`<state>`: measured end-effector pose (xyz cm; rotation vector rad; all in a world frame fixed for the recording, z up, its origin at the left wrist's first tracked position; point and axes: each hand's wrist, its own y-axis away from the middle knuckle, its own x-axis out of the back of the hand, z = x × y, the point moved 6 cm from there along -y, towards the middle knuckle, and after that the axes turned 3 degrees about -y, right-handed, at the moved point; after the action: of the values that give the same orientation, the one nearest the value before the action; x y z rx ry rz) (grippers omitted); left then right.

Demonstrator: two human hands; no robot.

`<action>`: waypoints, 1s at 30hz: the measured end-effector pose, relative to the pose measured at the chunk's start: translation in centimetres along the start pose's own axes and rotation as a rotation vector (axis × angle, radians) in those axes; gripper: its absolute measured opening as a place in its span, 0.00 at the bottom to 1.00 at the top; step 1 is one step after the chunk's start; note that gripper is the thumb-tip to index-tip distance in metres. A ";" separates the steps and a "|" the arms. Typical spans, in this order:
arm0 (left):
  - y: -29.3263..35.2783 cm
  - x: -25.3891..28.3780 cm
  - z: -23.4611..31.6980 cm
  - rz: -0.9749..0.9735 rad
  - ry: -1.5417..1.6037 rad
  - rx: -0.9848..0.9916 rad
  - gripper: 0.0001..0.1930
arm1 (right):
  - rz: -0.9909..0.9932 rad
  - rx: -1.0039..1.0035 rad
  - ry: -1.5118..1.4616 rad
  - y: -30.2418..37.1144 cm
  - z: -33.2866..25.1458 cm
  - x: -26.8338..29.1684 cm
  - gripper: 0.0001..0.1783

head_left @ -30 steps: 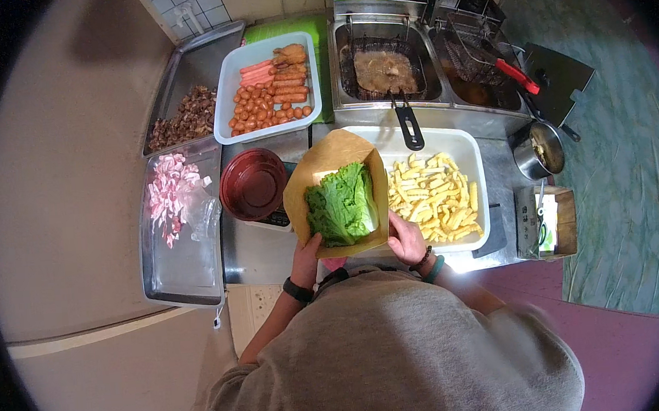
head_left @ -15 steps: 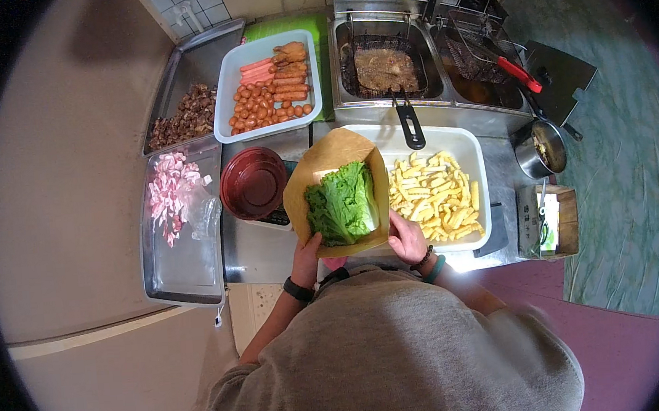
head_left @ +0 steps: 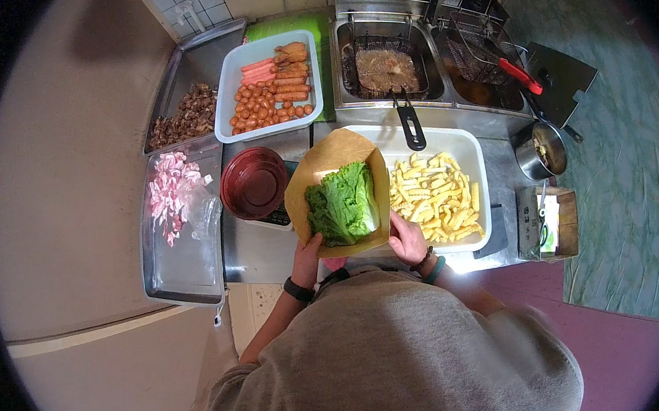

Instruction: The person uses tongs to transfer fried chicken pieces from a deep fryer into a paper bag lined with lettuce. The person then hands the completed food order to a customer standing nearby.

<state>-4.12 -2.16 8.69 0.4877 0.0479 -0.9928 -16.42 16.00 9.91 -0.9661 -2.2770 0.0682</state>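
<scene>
Both hands are clamped on a brown paper pouch [head_left: 325,146], the left hand [head_left: 307,259] pinching its near left corner and the right hand [head_left: 407,240] its near right, so the grip is closed on paper at both sides. Green lettuce [head_left: 341,206] lies inside, between the hands and just beyond the grip. Holding the corners well apart probably spreads the mouth and keeps the leaves from being squeezed.

Just right of the grip, a white tub [head_left: 455,140] of cut potato sticks [head_left: 434,198] rests on the worktop [head_left: 257,258], partly behind the pouch, seemingly for easy reach. Left of the grip and farther out stands a dark red bowl [head_left: 252,185]. Well ahead, a light blue tub [head_left: 257,48] keeps its sausages [head_left: 291,88] grouped by kind, likely for quick picking. The fryer basket's black handle [head_left: 410,128] points toward the grip, presumably to be handy
</scene>
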 end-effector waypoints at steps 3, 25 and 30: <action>-0.1 0.0 -0.2 -0.015 0.015 0.015 0.21 | 0.000 0.001 0.002 0.0 0.0 0.0 0.39; -0.3 0.3 -0.6 0.019 -0.049 0.036 0.19 | 0.016 0.023 0.031 0.1 0.1 0.0 0.38; -0.4 0.6 -0.9 0.007 -0.038 0.048 0.19 | 0.003 0.010 0.017 -0.1 0.0 0.0 0.38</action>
<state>-3.97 -2.44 7.64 0.5120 -0.0115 -0.9981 -16.44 15.95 9.95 -0.9616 -2.2572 0.0724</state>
